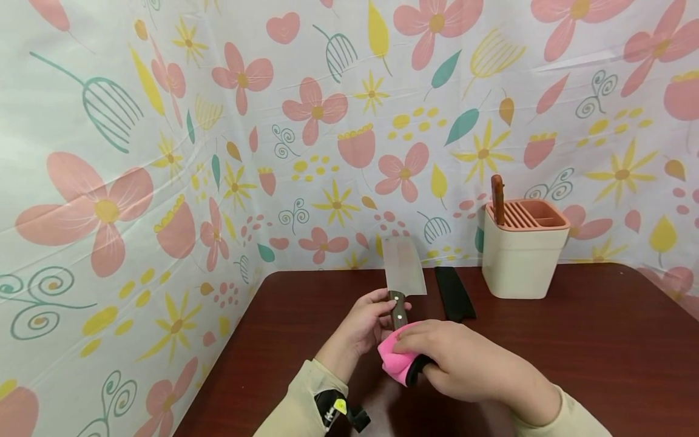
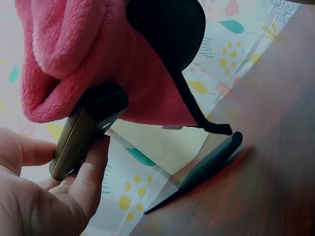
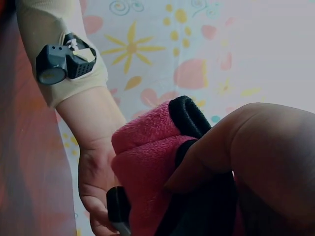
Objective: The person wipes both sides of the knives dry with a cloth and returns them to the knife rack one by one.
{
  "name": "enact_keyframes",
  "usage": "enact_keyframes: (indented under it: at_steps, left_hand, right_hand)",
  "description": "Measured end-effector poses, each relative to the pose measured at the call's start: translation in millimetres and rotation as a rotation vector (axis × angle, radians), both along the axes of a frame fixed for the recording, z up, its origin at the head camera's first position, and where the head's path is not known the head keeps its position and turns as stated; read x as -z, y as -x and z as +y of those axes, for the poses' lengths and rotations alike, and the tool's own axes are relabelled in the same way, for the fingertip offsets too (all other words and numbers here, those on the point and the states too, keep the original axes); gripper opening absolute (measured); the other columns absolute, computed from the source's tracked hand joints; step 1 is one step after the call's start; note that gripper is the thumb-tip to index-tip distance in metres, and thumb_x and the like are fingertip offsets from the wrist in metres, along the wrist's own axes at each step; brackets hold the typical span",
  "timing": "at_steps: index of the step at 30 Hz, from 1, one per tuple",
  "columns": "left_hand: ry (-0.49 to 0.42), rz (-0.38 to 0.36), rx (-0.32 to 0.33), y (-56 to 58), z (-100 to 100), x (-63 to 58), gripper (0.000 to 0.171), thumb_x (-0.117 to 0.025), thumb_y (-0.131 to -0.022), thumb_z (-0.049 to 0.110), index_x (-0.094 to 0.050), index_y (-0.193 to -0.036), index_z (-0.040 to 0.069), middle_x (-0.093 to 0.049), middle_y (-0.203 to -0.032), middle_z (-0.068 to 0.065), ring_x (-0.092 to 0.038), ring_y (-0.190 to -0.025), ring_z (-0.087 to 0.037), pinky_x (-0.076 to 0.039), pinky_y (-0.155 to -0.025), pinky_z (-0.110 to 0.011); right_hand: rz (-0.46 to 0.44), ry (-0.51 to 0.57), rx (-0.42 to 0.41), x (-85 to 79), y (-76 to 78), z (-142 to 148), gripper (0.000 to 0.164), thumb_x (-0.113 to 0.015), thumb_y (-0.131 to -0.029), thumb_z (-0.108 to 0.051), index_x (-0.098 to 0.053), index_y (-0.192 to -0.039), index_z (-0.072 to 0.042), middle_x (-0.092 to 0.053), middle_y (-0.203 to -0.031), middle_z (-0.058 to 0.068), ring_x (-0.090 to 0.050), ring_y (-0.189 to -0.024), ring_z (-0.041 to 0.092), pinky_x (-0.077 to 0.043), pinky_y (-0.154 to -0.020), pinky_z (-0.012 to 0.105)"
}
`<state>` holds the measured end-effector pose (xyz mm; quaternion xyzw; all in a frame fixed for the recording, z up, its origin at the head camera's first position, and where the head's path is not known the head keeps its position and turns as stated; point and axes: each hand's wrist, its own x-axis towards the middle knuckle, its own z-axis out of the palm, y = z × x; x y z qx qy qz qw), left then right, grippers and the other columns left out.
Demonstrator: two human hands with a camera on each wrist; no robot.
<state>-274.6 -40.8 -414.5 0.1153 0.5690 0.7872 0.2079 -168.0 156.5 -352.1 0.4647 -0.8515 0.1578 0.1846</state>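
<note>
Here the curled left hand (image 1: 364,325) grips a cleaver (image 1: 404,266) by its handle (image 1: 400,315); at its near end the right hand (image 1: 464,358) clutches a pink cloth (image 1: 395,359).

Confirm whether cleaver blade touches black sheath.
Apart. The head view shows a strip of dark red tabletop between cleaver blade and black sheath.

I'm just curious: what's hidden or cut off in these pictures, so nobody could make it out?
- Head view: the near end of the cleaver handle, covered by the pink cloth.
- Head view: whatever sits below the wooden handle, hidden inside the knife holder.
- Left wrist view: the cloth's top, cut off by the upper edge.
- Right wrist view: part of the right hand, cut off by the right edge.
</note>
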Motion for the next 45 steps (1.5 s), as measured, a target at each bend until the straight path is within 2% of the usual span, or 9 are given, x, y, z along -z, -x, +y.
enact_keyframes:
  at_steps: [8,12,15,21,23,27,30,35,45]
  left_hand:
    - [0.007,0.009,0.017,1.3,-1.8,-0.4,0.037,-0.053,-0.105,0.013,-0.057,-0.141,0.008,-0.075,-0.109,-0.005,-0.073,-0.076,-0.01,-0.062,-0.066,-0.033]
    - [-0.005,0.007,0.028,0.9,-1.8,-1.7,0.037,-0.052,-0.105,0.012,-0.056,-0.142,0.007,-0.074,-0.113,-0.008,-0.074,-0.077,-0.01,-0.063,-0.065,-0.033]
    - [-0.019,0.002,0.028,0.3,-0.7,-3.1,0.037,-0.053,-0.104,0.011,-0.056,-0.141,0.006,-0.075,-0.108,-0.005,-0.073,-0.076,-0.008,-0.062,-0.062,-0.03]
    - [-0.013,-0.016,0.019,-2.2,4.8,-4.0,0.041,-0.055,-0.102,0.011,-0.054,-0.143,0.009,-0.071,-0.087,0.004,-0.068,-0.071,-0.009,-0.059,-0.058,-0.031]
    - [-0.004,-0.02,0.023,-3.8,5.8,-3.4,0.043,-0.055,-0.102,0.011,-0.053,-0.145,0.011,-0.07,-0.084,0.005,-0.066,-0.07,-0.009,-0.058,-0.058,-0.032]
    - [0.006,-0.013,0.024,-6.3,7.4,-1.7,0.041,-0.053,-0.103,0.011,-0.055,-0.145,0.012,-0.07,-0.083,0.005,-0.066,-0.07,-0.009,-0.058,-0.059,-0.033]
    - [0.007,0.001,0.014,-7.3,9.1,-0.6,0.034,-0.052,-0.102,0.008,-0.06,-0.136,0.01,-0.07,-0.081,0.004,-0.065,-0.07,-0.01,-0.058,-0.06,-0.035]
    - [0.023,0.015,-0.016,-8.0,8.8,0.6,0.024,-0.049,-0.098,0.003,-0.063,-0.117,0.01,-0.065,-0.074,0.003,-0.063,-0.068,-0.01,-0.058,-0.063,-0.037]
    - [0.014,0.022,-0.01,-7.2,10.9,2.0,0.029,-0.055,-0.101,0.012,-0.067,-0.127,0.013,-0.073,-0.079,0.004,-0.069,-0.071,-0.009,-0.059,-0.064,-0.037]
  right_hand:
    - [-0.086,0.028,-0.1,-7.8,-0.3,7.2,0.054,-0.064,-0.081,0.006,-0.07,-0.116,-0.033,-0.066,-0.115,-0.021,-0.064,-0.109,-0.001,-0.056,-0.09,0.028]
    - [-0.198,0.119,-0.215,-15.8,5.1,18.2,0.062,-0.062,-0.084,0.01,-0.067,-0.127,-0.033,-0.068,-0.122,-0.018,-0.065,-0.111,0.001,-0.054,-0.095,0.025]
    - [-0.261,0.218,-0.233,-21.4,10.8,27.0,0.063,-0.061,-0.084,0.013,-0.066,-0.13,-0.031,-0.069,-0.122,-0.015,-0.067,-0.104,0.002,-0.054,-0.09,0.022]
    - [-0.17,0.383,-0.015,-13.5,28.9,31.3,0.063,-0.061,-0.085,0.012,-0.065,-0.134,-0.026,-0.07,-0.123,-0.009,-0.065,-0.093,0.002,-0.052,-0.079,0.019]
    - [-0.101,0.409,0.09,-5.0,37.2,25.7,0.063,-0.063,-0.084,0.01,-0.066,-0.134,-0.027,-0.07,-0.127,-0.009,-0.063,-0.108,0.006,-0.05,-0.089,0.021]
    - [-0.023,0.452,0.228,13.0,49.8,11.4,0.058,-0.063,-0.085,0.006,-0.067,-0.135,-0.022,-0.07,-0.131,-0.003,-0.066,-0.118,0.016,-0.054,-0.097,0.036]
    - [-0.01,0.463,0.24,22.9,55.5,2.0,0.056,-0.062,-0.085,0.005,-0.065,-0.137,-0.018,-0.07,-0.132,0.001,-0.066,-0.121,0.021,-0.053,-0.099,0.046]
    - [-0.052,0.45,0.238,34.3,59.1,-9.5,0.059,-0.062,-0.085,0.002,-0.063,-0.14,-0.019,-0.067,-0.138,-0.002,-0.063,-0.129,0.021,-0.05,-0.106,0.046]
    - [-0.026,0.397,0.261,41.6,55.6,-13.2,0.056,-0.062,-0.085,0.001,-0.063,-0.14,-0.011,-0.067,-0.138,0.005,-0.063,-0.128,0.028,-0.051,-0.106,0.053]
